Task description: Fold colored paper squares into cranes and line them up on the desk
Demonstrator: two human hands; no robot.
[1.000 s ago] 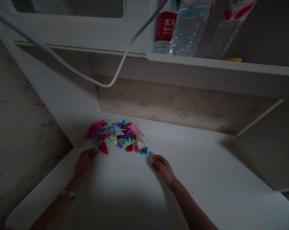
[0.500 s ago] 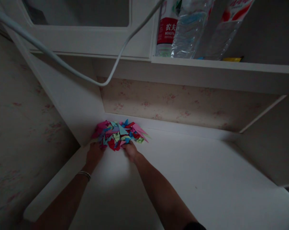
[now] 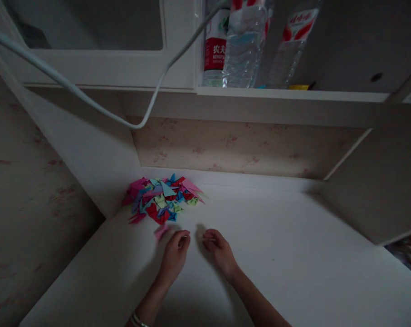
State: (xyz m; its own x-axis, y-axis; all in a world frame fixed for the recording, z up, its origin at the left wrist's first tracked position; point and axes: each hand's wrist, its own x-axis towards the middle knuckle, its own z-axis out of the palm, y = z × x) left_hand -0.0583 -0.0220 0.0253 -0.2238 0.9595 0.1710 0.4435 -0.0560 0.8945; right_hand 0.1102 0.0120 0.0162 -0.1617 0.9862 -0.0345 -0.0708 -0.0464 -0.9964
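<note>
A heap of small folded paper pieces (image 3: 161,200) in pink, red, blue and green lies on the white desk (image 3: 276,254) in the back left corner. My left hand (image 3: 174,254) rests just in front of the heap, fingers curled, with a blurred pink paper piece (image 3: 160,231) at its fingertips. My right hand (image 3: 217,247) lies beside it on the desk, fingers curled inward; whether they hold anything is unclear in the dim light. A bangle (image 3: 137,320) is on my left wrist.
A white cable (image 3: 100,106) hangs across the upper left. On the shelf (image 3: 287,94) above stand plastic water bottles (image 3: 241,45) and a yellow object (image 3: 296,86). Floral wallpaper (image 3: 239,147) backs the desk; a white side panel (image 3: 90,154) bounds the left.
Both hands pulled back from the heap toward me and now sit close together in front of it. A pink piece has come away from the heap with the left hand.
</note>
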